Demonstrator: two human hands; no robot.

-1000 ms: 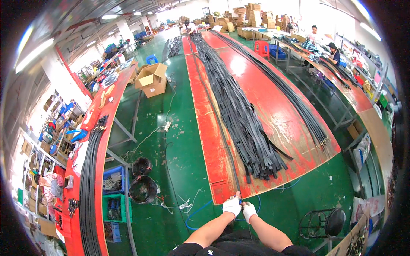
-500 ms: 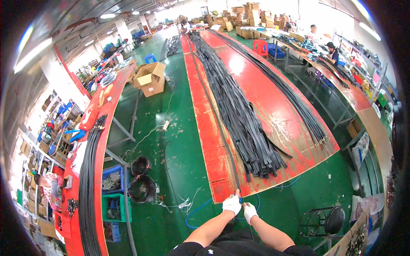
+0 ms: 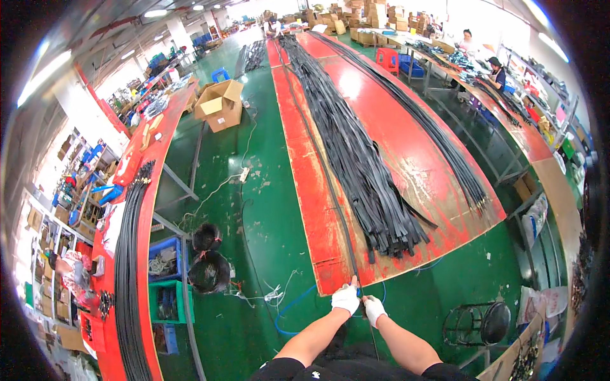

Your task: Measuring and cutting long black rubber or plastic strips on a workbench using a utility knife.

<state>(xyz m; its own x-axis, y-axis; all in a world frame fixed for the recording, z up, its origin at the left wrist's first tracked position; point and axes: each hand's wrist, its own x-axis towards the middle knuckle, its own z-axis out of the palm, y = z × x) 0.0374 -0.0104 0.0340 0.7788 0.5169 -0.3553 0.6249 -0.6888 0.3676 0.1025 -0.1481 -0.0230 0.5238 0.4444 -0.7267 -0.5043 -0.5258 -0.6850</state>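
Note:
A long, thin black strip [image 3: 331, 193] runs down the left side of the red table [image 3: 330, 274] to its near edge. At the near end of that strip my left hand [image 3: 345, 299], in a white glove, is closed around it. Just to the right is my right hand [image 3: 375, 309], also gloved, with its fingers closed on a thin black cable [image 3: 373, 336] that hangs below it toward my body. A small blue spot shows between the hands, too small to name. Beside the strip lies a thick pile of flat black strips [image 3: 356, 171].
A bundle of black tubes [image 3: 438, 146] lies along the table's right side. A blue hose [image 3: 284, 325] loops on the green floor below. At the right stands a black round stool [image 3: 494, 325]; at the left, a red bench [image 3: 108, 336] holds more black lengths. An open carton [image 3: 219, 108] stands beyond.
The view has shifted slightly, so the far end of the table sits higher. Both hands stay by the table's near edge, still closed, with little movement.

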